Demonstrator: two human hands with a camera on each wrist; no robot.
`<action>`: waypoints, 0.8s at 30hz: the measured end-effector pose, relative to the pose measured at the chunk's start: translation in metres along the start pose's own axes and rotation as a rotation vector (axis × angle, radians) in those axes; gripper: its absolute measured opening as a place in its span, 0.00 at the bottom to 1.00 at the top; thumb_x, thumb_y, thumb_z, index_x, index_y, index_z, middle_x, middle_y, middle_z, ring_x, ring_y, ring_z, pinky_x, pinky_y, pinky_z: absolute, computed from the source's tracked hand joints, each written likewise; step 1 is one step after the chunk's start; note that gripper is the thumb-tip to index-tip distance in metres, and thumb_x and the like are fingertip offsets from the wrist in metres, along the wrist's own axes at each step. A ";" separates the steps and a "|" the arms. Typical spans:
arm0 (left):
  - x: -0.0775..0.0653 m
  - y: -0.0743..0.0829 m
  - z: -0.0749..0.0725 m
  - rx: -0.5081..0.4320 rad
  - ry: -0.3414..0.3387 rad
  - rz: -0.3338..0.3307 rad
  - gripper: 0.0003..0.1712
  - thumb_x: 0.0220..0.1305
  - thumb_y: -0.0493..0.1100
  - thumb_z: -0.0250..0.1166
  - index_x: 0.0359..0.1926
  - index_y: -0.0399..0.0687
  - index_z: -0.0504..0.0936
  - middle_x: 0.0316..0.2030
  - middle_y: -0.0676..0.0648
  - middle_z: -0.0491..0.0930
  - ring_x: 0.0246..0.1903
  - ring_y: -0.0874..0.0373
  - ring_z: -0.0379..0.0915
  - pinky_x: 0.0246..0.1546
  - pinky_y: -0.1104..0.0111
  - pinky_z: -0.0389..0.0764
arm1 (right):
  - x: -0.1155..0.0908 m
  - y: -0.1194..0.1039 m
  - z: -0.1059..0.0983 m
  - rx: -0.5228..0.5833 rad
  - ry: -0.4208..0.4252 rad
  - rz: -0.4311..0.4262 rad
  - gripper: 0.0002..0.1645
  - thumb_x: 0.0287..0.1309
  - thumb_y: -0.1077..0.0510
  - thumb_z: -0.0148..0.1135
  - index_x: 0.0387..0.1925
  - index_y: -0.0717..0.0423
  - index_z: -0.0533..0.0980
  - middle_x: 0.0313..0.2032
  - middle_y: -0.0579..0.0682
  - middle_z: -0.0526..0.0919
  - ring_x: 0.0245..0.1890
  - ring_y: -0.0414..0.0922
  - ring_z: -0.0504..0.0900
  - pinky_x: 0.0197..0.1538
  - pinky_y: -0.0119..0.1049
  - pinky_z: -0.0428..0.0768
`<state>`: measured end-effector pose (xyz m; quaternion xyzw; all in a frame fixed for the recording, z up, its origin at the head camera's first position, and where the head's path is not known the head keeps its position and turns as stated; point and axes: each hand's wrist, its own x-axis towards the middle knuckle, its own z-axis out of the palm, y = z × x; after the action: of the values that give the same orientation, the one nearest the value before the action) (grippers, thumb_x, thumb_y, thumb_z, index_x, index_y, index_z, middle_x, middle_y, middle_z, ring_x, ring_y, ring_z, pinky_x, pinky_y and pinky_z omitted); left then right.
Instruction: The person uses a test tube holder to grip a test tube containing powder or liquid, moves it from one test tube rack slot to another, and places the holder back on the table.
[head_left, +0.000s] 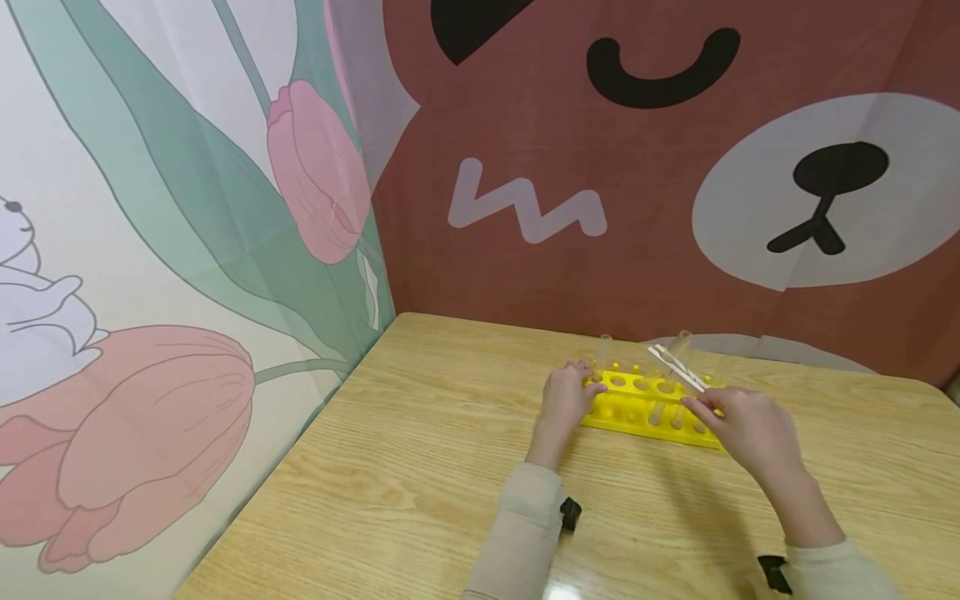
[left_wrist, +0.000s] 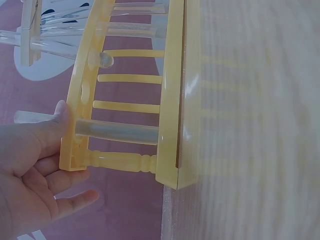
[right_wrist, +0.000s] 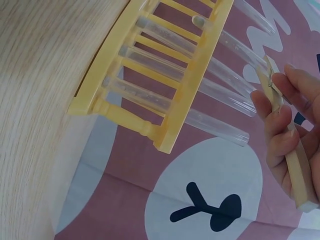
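Note:
A yellow test tube rack stands on the table. My left hand grips the left end of its upper plate, thumb on top, beside an upright clear test tube. In my right hand is a wooden test tube clamp, pinched between thumb and fingers. The clamp's jaws hold another clear test tube near its upper part. That tube tilts, and its rounded bottom pokes just through a hole in the upper plate. Several more test tubes stand at the rack's right end.
The wood-grain table extends around the rack. Behind it hangs a brown printed cloth, and a floral cloth covers the left side. Short yellow pegs line the rack's back.

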<state>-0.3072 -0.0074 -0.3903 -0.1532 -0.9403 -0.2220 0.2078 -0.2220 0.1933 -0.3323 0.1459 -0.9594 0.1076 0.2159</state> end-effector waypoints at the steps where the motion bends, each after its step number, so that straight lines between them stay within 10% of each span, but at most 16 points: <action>1: 0.000 0.000 0.000 -0.001 0.003 0.001 0.23 0.51 0.56 0.61 0.45 0.50 0.82 0.46 0.48 0.77 0.46 0.55 0.74 0.43 0.73 0.74 | 0.000 0.000 0.000 0.002 -0.005 0.000 0.11 0.53 0.54 0.61 0.22 0.57 0.80 0.12 0.42 0.64 0.11 0.40 0.56 0.12 0.31 0.54; 24: 0.001 -0.001 0.003 0.023 0.015 0.012 0.21 0.52 0.56 0.61 0.43 0.50 0.83 0.43 0.51 0.80 0.38 0.58 0.77 0.38 0.75 0.75 | 0.002 0.001 0.006 -0.002 -0.064 -0.002 0.10 0.53 0.54 0.61 0.24 0.57 0.80 0.11 0.42 0.62 0.11 0.40 0.56 0.13 0.31 0.54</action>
<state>-0.3092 -0.0068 -0.3930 -0.1548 -0.9403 -0.2110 0.2177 -0.2260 0.1926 -0.3370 0.1501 -0.9658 0.1018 0.1852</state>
